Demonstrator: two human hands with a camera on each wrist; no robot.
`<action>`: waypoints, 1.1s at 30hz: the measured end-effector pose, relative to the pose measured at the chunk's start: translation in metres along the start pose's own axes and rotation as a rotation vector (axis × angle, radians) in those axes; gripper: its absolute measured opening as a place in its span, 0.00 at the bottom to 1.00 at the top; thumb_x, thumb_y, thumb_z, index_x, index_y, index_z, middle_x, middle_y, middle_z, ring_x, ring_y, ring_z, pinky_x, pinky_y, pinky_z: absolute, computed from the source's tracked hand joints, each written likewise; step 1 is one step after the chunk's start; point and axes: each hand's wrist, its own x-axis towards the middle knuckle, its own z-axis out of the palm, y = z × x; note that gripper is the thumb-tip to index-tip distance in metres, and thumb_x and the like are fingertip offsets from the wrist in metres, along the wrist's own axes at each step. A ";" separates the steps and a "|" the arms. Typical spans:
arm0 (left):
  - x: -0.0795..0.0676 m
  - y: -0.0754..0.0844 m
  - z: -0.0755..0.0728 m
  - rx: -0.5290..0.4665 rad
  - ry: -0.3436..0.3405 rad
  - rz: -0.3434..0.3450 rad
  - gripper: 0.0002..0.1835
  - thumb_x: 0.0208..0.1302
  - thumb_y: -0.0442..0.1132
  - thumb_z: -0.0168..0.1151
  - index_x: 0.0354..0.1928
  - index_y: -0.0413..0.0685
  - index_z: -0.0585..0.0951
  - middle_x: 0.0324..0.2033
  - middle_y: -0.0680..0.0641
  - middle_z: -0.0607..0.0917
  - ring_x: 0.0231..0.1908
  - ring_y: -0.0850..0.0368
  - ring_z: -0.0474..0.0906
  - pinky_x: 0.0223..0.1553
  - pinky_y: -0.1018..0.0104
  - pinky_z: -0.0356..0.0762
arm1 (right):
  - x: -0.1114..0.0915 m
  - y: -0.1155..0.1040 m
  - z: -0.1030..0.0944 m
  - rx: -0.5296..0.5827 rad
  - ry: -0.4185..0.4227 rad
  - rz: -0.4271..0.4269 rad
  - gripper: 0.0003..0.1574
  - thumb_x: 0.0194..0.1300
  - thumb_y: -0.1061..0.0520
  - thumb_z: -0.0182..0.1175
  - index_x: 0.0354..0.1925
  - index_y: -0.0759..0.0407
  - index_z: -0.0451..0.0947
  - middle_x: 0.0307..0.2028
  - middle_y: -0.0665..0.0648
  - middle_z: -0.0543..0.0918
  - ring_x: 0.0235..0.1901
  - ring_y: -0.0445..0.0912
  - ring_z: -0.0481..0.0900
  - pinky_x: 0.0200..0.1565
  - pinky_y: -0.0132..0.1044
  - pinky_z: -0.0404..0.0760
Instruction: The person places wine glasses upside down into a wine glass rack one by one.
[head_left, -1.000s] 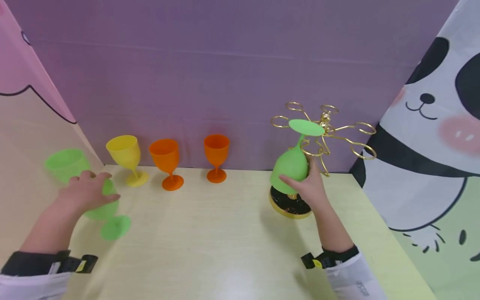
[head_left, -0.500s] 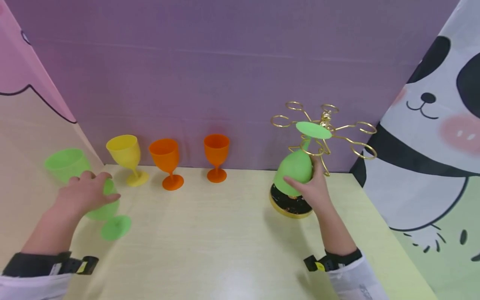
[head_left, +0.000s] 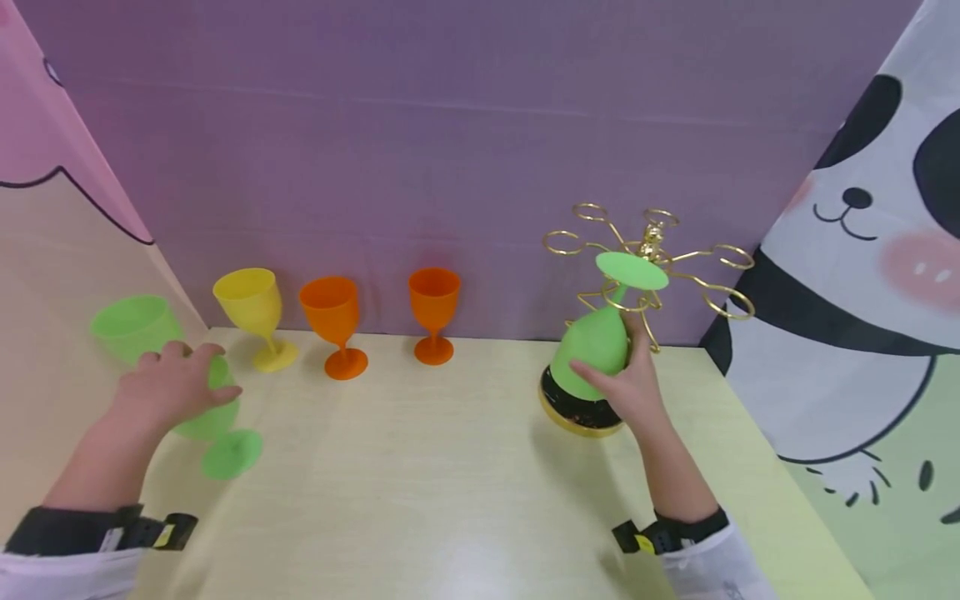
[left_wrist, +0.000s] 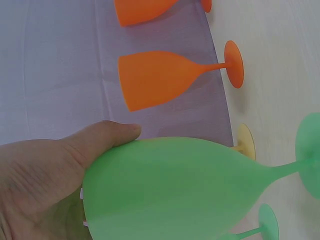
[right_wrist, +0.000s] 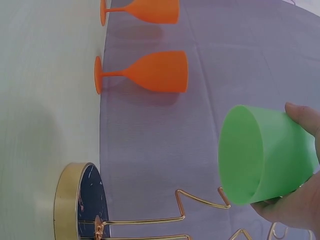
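Note:
At the left, my left hand [head_left: 161,383] grips the bowl of an upright green goblet [left_wrist: 175,190] near its rim, thumb along the side. Its foot shows just above or on the table. Behind that hand stands another green goblet [head_left: 135,321], partly hidden. My right hand [head_left: 626,375] holds a third green goblet [head_left: 592,346] upside down by the bowl, mouth facing down and foot up. This goblet is in front of the gold wire rack [head_left: 651,242], above its round black base [head_left: 581,412]. Its stem is right by a front ring of the rack.
A yellow goblet [head_left: 251,304] and two orange goblets [head_left: 330,308] stand upright along the back of the table [head_left: 420,467]. A purple cloth wall [head_left: 465,167] rises behind them. A panda-print panel [head_left: 847,333] borders the right side.
My right hand has moved a little rightward and then down with the upside-down goblet, bringing its stem nearer the rack's front ring. The left hand has stayed in place on its goblet.

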 end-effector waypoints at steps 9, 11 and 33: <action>0.002 -0.003 0.003 -0.007 0.007 0.000 0.48 0.48 0.70 0.53 0.59 0.37 0.58 0.48 0.21 0.59 0.44 0.20 0.56 0.33 0.32 0.64 | -0.007 0.005 -0.001 -0.036 0.001 -0.013 0.64 0.41 0.52 0.72 0.67 0.50 0.42 0.61 0.60 0.58 0.57 0.56 0.62 0.56 0.53 0.65; 0.003 -0.003 0.003 -0.006 0.008 0.003 0.48 0.48 0.70 0.53 0.59 0.37 0.58 0.48 0.21 0.59 0.44 0.20 0.56 0.32 0.32 0.64 | -0.008 0.005 -0.001 -0.032 0.002 -0.019 0.63 0.42 0.53 0.71 0.67 0.50 0.42 0.61 0.61 0.57 0.57 0.56 0.62 0.56 0.53 0.65; 0.001 -0.002 0.003 -0.005 0.014 -0.011 0.47 0.48 0.69 0.53 0.59 0.38 0.59 0.47 0.22 0.60 0.43 0.22 0.56 0.33 0.34 0.64 | -0.020 0.003 0.000 -0.025 0.022 -0.061 0.60 0.42 0.60 0.71 0.66 0.53 0.45 0.61 0.61 0.58 0.58 0.57 0.61 0.57 0.55 0.62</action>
